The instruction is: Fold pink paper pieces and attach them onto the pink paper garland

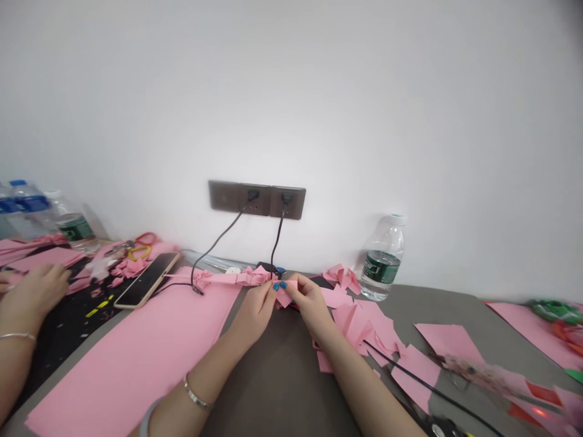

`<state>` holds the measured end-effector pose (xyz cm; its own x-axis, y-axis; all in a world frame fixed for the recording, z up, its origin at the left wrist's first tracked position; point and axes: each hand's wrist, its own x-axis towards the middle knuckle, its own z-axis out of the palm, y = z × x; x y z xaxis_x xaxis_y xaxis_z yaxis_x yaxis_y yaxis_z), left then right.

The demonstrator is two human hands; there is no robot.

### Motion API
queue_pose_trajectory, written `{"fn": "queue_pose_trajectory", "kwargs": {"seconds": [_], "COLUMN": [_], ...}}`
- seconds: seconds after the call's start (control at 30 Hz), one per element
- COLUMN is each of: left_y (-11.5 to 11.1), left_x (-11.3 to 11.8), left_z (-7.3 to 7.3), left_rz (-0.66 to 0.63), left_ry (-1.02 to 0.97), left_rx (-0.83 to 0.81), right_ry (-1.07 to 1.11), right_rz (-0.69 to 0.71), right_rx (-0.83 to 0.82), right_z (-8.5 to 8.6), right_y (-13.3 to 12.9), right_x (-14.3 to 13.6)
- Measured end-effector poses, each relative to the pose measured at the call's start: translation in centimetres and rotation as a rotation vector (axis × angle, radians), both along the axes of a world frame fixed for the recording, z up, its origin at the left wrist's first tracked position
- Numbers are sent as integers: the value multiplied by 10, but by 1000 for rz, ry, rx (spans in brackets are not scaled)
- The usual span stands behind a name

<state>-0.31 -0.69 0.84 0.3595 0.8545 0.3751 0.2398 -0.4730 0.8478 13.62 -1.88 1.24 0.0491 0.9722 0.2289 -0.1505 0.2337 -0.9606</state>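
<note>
Near the middle of the table, my left hand [259,311] and my right hand [307,298] meet at their fingertips. Both pinch a small piece of pink paper [283,297] between thumb and fingers. Blue nail polish shows on the thumbs. A row of crumpled pink paper [257,276] lies just behind and to the left of my hands. Long pink sheets [146,358] spread out left of my left forearm. Cut and folded pink pieces [359,325] are piled beside my right wrist.
A water bottle [383,261] stands at the wall on the right. A phone [148,280] and scissors [139,252] lie left. Black cables run from the wall socket [257,199]; another cable [423,382] crosses at right. Another person's hand [39,294] is at far left.
</note>
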Motion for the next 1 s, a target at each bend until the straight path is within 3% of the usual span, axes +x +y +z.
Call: {"fn": "queue_pose_trajectory", "kwargs": {"seconds": [0.4, 0.73, 1.0], "left_y": [2, 3, 8], "left_x": [1, 2, -1], "left_z": [-7, 3, -4], "left_rz": [27, 36, 116], "left_ry": [-65, -106, -165], "left_rx": [-56, -35, -104], "right_ry": [-33, -37, -30], "right_rz": [31, -51, 56], "right_rx": [-14, 31, 15], "right_z": [-5, -2, -7], "right_y": [1, 0, 3], "right_x": [-3, -1, 0]}}
